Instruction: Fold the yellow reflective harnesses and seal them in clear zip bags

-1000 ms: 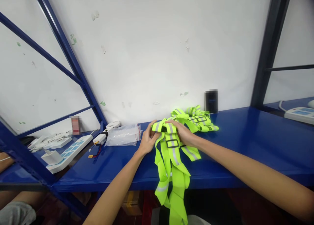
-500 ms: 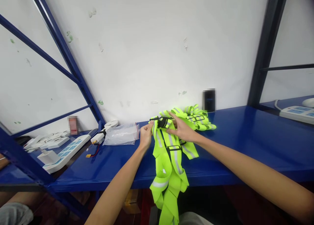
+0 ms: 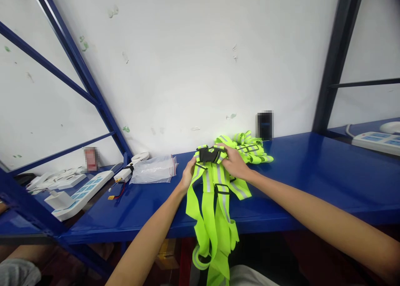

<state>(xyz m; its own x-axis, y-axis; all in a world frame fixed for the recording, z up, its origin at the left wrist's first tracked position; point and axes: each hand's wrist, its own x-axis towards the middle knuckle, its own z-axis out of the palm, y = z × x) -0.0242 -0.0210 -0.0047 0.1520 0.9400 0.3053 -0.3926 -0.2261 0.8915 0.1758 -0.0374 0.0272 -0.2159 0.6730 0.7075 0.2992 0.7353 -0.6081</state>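
Between my hands is a neon-yellow reflective vest (image 3: 208,202) made of straps with silver stripes. Its black buckle (image 3: 210,155) faces up near the top, and the straps hang down over the table's front edge. My left hand (image 3: 188,173) is closed on the vest at the buckle's left side. At the buckle's right side my right hand (image 3: 234,163) grips the strap, fingers partly hidden behind it. Another bundle of neon-yellow reflective straps (image 3: 250,148) lies just behind my right hand.
On the blue table (image 3: 296,173), a clear plastic bag (image 3: 153,170), a small white fan (image 3: 140,157) and a white battery pack (image 3: 123,175) with wires lie to the left. A blurred dark object (image 3: 264,125) stands by the wall. Power strips (image 3: 84,194) lie at the far left and right. A person's knee shows lower left.
My hands have moved slightly apart and turned the buckle flat toward me, so it shows more fully. The hanging straps have swung and spread to the left.
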